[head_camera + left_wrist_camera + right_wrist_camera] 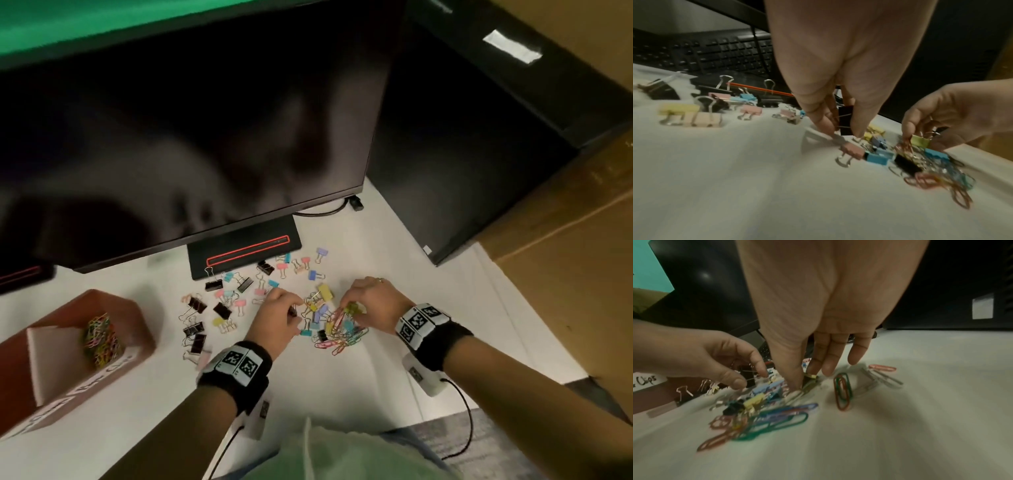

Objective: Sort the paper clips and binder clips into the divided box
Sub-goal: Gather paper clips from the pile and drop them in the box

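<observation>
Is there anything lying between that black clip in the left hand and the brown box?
Yes, on the desk: loose binder clips lie between the black binder clip pinched by the left hand and the divided box. Lifted over them, nothing visible blocks it.

A: Head view: dim room, white desk (pixel 394 359) the brightest surface. Green glow along the top edge. Soft pale reflections smear across the dark monitor (pixel 205 120); small glare patch on the black case (pixel 512 50) at upper right.

B: Edges bend, wide-angle. The brown box (pixel 68 342) at left is streaked with motion blur, its label unreadable.

A: Left wrist view: muddy, greyish, low light. Left hand (pixel 838 65) looms large and soft; the clip pile (pixel 920 162) smears at right.

B: Right wrist view: same dim cast. Right hand (pixel 828 305) throws soft shadows forward over the desk. Near paper clips (pixel 766 421) blurred; desk surface streaks radially toward the corners.
</observation>
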Demonstrator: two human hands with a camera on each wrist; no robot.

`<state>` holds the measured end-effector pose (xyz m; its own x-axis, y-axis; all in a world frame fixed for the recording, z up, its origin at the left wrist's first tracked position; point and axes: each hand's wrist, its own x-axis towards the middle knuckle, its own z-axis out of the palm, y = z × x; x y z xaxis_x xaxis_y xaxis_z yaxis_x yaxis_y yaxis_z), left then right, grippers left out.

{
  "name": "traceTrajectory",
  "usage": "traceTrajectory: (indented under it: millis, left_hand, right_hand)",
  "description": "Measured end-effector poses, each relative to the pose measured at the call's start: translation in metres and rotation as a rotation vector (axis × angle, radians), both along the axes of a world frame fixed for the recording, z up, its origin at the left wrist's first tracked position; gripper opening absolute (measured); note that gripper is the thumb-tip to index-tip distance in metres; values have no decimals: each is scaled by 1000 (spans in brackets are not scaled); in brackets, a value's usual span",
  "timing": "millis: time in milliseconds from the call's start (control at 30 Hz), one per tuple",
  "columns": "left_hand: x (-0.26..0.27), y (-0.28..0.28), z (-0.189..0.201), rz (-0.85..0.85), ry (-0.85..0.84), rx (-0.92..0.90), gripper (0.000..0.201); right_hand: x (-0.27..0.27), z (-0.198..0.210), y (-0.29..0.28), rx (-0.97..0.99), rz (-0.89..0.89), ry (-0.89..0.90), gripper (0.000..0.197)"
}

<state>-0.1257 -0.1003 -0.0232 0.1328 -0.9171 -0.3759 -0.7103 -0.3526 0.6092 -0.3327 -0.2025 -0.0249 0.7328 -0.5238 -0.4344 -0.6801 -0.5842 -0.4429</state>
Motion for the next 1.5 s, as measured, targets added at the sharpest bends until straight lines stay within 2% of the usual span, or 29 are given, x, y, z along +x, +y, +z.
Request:
traceTrajectory:
  millis: [133,233,300,400,500,633,867,1000,1067,1200,1300,1400,1500]
  left_hand:
    - [14,2,7,40,-43,-59,27]
    - [13,6,12,4,-156,-101,25]
    - [7,8,15,-55,-171,-156,22]
    - [-12,12,15,-165,-72,-101,24]
    - [-29,14,3,-218,-83,-42,25]
    - [-33,13,-8,-107,-11,-22,16]
    - [-8,17,-8,51,5,-69,16]
    - [0,24,-4,-40,-176,-168,13]
    - [-7,26,-1,-105,-144,-186,15]
    - [-30,29,-6,-273,-126,-103,27]
    - [-41,29,-16,-288,-170,-77,32]
    - [-45,26,-22,-267,-206,-89,27]
    - [-45,24,-23,-287,-231,-99,13]
  right_hand:
    - [-7,2,-20,-26,-114,-109,30]
    - [-8,1,-32,-32,-179,-113,32]
    - [-8,-1,-34,-66,-181,-122,36]
    - [-5,-3,-26,-100,-62,-194,30]
    - [4,-4,-13,-76,116,-215,25]
    - [16,-5,-5,-56,209,-110,25]
    - [17,-6,-10,-98,182,21,24]
    - [12,-6,-12,-122,147,10,21]
    - [11,-5,-14,-118,132,17,18]
    - [11,-4,-13,-101,136,40,18]
    - [9,-3,-11,-127,156,22,21]
    - [2,1,-13,-109,111,-27,21]
    - [-10,3,-16,-14,36,-127,17]
